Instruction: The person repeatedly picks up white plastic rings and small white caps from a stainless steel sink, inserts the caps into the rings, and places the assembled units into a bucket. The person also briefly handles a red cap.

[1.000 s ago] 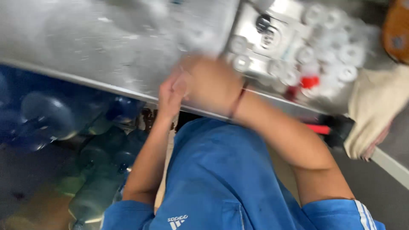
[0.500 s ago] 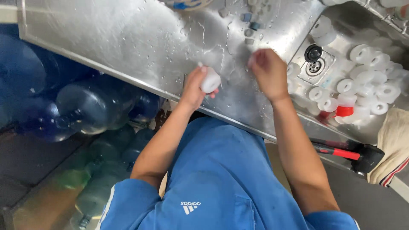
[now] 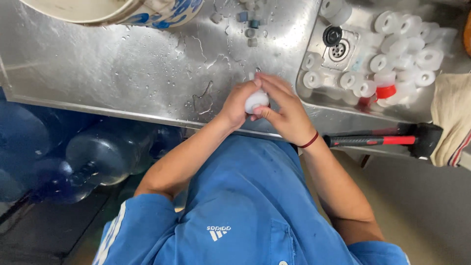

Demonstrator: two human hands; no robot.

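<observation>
While both hands meet over the front edge of the wet steel counter point(image 3: 122, 64), the left hand point(image 3: 239, 100) is curled round a small white cap point(image 3: 256, 100), fingers closed on its left side. Right hand point(image 3: 284, 110) covers it from the right, thumb and fingertips pinched on the cap; red band on that wrist. Cap sits between the two palms, just above the counter, left of the sink point(image 3: 353, 105). Sink holds a pile of white caps point(image 3: 397, 54), one red cap point(image 3: 386, 91), drain point(image 3: 338, 49) near the top. Rubber mallet point(image 3: 382, 140) lies along the sink's front edge, cloth point(image 3: 451, 118) to its right. Blue water jugs point(image 3: 93, 157) below counter, left.
</observation>
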